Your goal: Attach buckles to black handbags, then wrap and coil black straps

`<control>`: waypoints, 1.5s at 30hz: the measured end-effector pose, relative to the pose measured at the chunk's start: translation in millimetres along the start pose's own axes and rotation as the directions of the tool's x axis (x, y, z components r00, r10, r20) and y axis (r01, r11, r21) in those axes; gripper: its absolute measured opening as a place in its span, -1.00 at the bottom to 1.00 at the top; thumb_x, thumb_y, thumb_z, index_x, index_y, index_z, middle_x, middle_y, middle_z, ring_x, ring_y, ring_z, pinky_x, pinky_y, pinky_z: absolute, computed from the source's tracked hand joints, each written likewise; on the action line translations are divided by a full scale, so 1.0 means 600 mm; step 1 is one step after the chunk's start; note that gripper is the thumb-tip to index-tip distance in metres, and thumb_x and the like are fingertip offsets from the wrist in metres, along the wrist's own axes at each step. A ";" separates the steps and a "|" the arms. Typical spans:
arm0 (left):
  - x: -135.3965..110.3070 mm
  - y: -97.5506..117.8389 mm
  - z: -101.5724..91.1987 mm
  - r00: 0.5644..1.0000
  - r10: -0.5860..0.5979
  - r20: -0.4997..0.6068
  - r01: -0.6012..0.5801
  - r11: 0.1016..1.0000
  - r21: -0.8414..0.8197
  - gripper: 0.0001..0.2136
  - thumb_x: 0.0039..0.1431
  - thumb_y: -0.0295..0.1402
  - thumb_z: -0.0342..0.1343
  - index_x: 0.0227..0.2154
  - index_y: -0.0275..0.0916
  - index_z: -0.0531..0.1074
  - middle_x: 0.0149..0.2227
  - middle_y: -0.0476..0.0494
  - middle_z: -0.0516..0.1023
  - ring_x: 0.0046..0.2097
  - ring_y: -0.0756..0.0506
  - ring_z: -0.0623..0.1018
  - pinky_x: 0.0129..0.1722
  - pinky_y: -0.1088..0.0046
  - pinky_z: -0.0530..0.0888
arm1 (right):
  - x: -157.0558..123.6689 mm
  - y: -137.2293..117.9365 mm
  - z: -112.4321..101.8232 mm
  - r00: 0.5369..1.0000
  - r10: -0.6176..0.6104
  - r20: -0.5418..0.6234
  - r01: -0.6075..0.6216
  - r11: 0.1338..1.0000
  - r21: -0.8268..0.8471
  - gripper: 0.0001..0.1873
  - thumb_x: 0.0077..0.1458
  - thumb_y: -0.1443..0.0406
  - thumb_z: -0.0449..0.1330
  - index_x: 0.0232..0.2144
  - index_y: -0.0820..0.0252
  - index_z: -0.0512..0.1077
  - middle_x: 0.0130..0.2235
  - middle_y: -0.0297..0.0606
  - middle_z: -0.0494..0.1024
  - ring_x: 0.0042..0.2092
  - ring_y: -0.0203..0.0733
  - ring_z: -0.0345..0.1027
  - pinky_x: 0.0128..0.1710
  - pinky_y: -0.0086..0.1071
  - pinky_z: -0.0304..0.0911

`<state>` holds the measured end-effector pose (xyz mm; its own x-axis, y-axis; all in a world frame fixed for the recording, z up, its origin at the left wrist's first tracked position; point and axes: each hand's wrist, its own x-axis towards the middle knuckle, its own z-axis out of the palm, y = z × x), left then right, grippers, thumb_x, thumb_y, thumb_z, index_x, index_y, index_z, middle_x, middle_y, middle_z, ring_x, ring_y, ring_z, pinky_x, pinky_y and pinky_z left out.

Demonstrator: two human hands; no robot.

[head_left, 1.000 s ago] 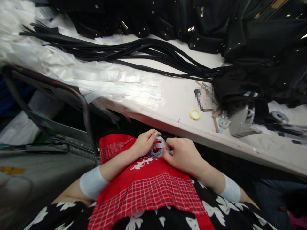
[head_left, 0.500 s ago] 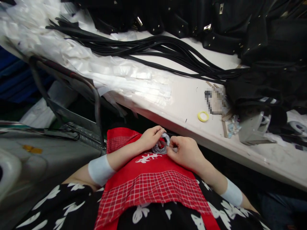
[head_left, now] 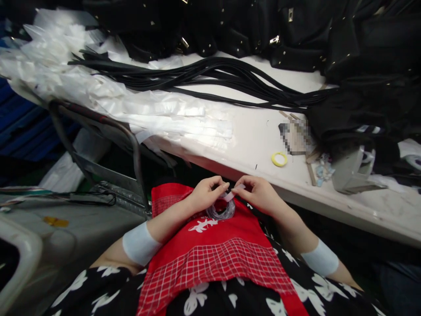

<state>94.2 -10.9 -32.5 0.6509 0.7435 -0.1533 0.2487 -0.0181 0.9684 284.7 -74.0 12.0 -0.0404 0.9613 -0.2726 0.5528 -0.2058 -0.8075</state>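
Note:
A grey, see-through roll of tape point(head_left: 226, 214) hangs in front of the red apron at lap height. My left hand point(head_left: 208, 193) is closed in a pinch at the roll's upper edge, its thumb and forefinger together. From there a short pale strip of tape point(head_left: 233, 193) reaches across to my right hand point(head_left: 258, 193), which pinches its other end between thumb and forefinger. Both hands are just off the table's near edge. The roll's top edge is partly hidden by my fingers and the strip.
On the white table point(head_left: 250, 140) lie a yellow tape ring point(head_left: 279, 159), long black straps point(head_left: 197, 72) and white plastic bags point(head_left: 148, 109). A grey tape dispenser point(head_left: 353, 175) stands at right. Black bags point(head_left: 296, 39) fill the back. A metal-framed chair point(head_left: 136, 153) is at left.
My hands have turned, so the roll now hangs below them. My right hand has moved up off the roll's side, and the pale strip shows between the two hands.

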 end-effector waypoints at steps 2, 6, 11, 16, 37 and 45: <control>-0.003 0.003 0.005 0.999 0.041 0.004 -0.041 0.999 0.026 -0.71 0.16 -0.14 0.15 -0.51 -0.26 0.39 -0.48 -0.03 0.48 -0.40 -0.03 0.44 -0.34 0.47 0.36 | 0.011 0.013 0.007 1.000 -0.011 0.000 0.011 0.995 0.097 -0.84 0.04 0.23 0.24 -0.44 0.23 0.51 -0.44 -0.31 0.56 -0.42 -0.31 0.33 -0.39 -0.45 0.20; -0.009 0.006 0.010 0.998 0.060 -0.024 -0.058 0.996 0.067 -0.76 0.07 -0.23 0.24 -0.53 -0.25 0.38 -0.47 -0.04 0.51 -0.39 -0.04 0.47 -0.30 0.46 0.39 | 0.036 0.048 0.030 0.995 0.092 0.040 -0.100 0.933 0.346 -0.64 0.02 0.04 0.26 -0.50 0.25 0.47 -0.52 -0.30 0.50 -0.51 -0.32 0.29 -0.49 -0.45 0.18; -0.014 0.003 0.010 0.997 0.068 -0.037 -0.065 0.995 0.078 -0.78 0.08 -0.26 0.24 -0.53 -0.25 0.37 -0.46 -0.05 0.52 -0.38 -0.04 0.49 -0.30 0.45 0.41 | 0.052 0.070 0.063 0.960 0.237 0.147 -0.278 0.789 0.548 -0.47 -0.03 -0.14 0.20 -0.53 0.24 0.45 -0.57 -0.31 0.47 -0.54 -0.31 0.27 -0.50 -0.43 0.18; -0.019 0.005 0.009 0.991 0.129 -0.040 -0.120 0.979 0.166 -0.90 0.13 -0.33 0.19 -0.43 -0.24 0.48 -0.38 -0.08 0.55 -0.31 -0.06 0.51 -0.22 0.43 0.41 | 0.041 0.062 0.083 0.983 0.184 -0.025 -0.132 0.785 0.606 -0.64 -0.15 0.04 0.32 -0.51 0.25 0.49 -0.49 -0.34 0.51 -0.44 -0.31 0.30 -0.33 -0.40 0.24; -0.042 0.037 0.021 0.984 -0.065 -0.166 0.083 0.991 0.108 -0.79 0.07 -0.26 0.24 -0.32 -0.24 0.38 -0.34 -0.07 0.55 -0.29 -0.08 0.56 -0.25 0.43 0.46 | 0.003 0.031 0.046 0.985 0.168 0.035 -0.162 0.846 0.507 -0.77 -0.14 0.18 0.34 -0.46 0.26 0.56 -0.42 -0.23 0.60 -0.39 -0.20 0.42 -0.29 -0.33 0.32; -0.042 0.027 0.028 0.990 -0.034 -0.138 0.052 0.991 0.127 -0.74 0.06 -0.24 0.26 -0.28 -0.21 0.32 -0.30 -0.08 0.53 -0.24 -0.09 0.56 -0.20 0.40 0.48 | 0.010 0.042 0.041 0.974 0.167 0.155 -0.225 0.820 0.526 -0.73 -0.14 0.19 0.36 -0.41 0.30 0.59 -0.40 -0.20 0.62 -0.37 -0.20 0.44 -0.28 -0.33 0.35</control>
<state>93.8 -41.1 -16.2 0.5369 0.8288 -0.1573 0.3710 -0.0645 0.9264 278.0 -77.8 -22.7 -0.0760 0.8731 -0.4816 0.0249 -0.4812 -0.8763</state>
